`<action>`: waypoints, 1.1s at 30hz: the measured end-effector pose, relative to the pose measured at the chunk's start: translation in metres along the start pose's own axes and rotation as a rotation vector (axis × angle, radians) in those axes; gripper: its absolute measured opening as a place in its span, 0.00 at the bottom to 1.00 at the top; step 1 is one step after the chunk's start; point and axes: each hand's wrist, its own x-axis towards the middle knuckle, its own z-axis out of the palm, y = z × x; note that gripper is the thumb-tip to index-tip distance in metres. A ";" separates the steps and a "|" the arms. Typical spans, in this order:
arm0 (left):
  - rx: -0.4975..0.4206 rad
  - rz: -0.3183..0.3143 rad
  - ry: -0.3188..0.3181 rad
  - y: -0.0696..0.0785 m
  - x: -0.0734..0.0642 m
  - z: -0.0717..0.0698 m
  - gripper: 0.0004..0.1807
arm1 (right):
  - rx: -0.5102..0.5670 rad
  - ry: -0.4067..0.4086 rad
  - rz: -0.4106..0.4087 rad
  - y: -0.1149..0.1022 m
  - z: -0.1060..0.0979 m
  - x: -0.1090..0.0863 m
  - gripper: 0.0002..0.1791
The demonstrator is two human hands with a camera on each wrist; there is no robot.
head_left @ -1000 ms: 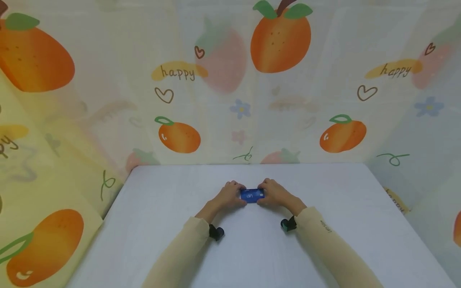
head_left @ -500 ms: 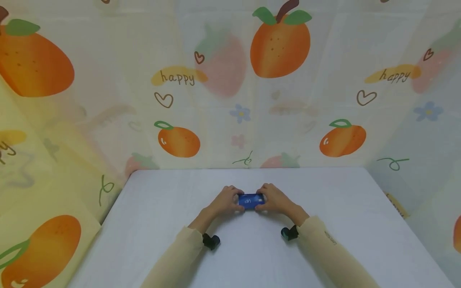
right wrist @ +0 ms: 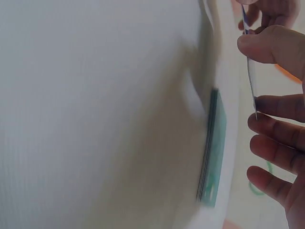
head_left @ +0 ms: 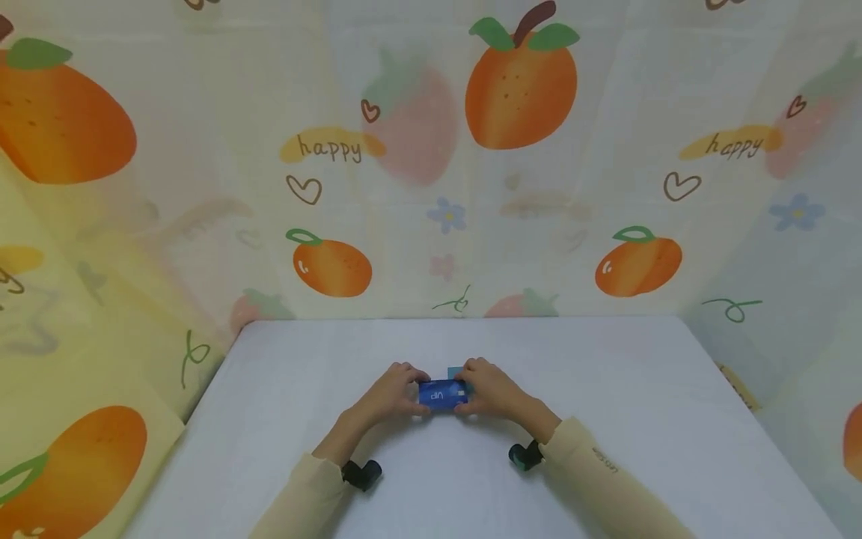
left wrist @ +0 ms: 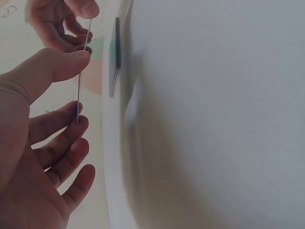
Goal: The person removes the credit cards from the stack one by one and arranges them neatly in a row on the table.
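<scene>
A blue VIP card is held flat between both hands above the white table. My left hand pinches its left end, thumb at the near edge and fingers at the far edge. Likewise, my right hand pinches the right end. Edge-on, the card looks like a thin line in the left wrist view. Beneath it lies a small stack of cards with a teal top, apart from the held card. From the head, only a corner of that teal stack shows behind the right fingers.
The white tabletop ends at a back edge against a fruit-print cloth, which also hangs at both sides. Black wrist cameras sit under the sleeves, close over the table.
Both hands have carried the blue card left and nearer to the person. The teal stack, hidden before, now shows behind the right hand. The head view has tilted slightly up.
</scene>
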 end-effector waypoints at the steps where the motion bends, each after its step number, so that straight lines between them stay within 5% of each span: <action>1: 0.001 -0.001 0.008 -0.001 -0.004 0.000 0.30 | -0.009 -0.004 -0.003 -0.003 0.001 0.000 0.30; 12: -0.009 -0.039 0.018 -0.021 -0.040 -0.010 0.29 | -0.058 -0.013 -0.086 -0.034 0.017 0.012 0.28; 33: 0.072 -0.097 0.023 -0.057 -0.086 -0.032 0.29 | -0.209 -0.090 -0.050 -0.088 0.049 0.044 0.32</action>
